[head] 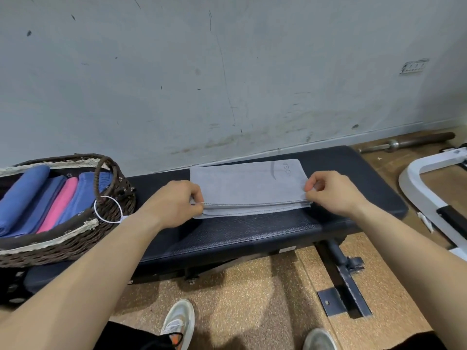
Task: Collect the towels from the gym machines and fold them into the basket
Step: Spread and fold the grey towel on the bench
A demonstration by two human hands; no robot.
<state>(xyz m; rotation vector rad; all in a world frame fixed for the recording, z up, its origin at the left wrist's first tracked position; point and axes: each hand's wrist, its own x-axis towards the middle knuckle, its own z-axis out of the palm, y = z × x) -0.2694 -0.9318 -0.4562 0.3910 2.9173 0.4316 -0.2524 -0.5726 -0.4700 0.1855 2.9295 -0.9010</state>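
towel [247,188]: grey, folded flat, lies on black bench [252,233] | left hand [177,200]: pinches its left corner | right hand [331,190]: pinches its right corner | basket [75,238]: on bench's left end, blue and pink towels inside

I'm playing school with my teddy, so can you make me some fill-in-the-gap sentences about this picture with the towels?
1. The left hand and the right hand both pinch the ____ towel.
2. That towel lies on the black ____.
3. In the basket, one folded towel is ____; the other towels are blue.
Missing words: grey, bench, pink.
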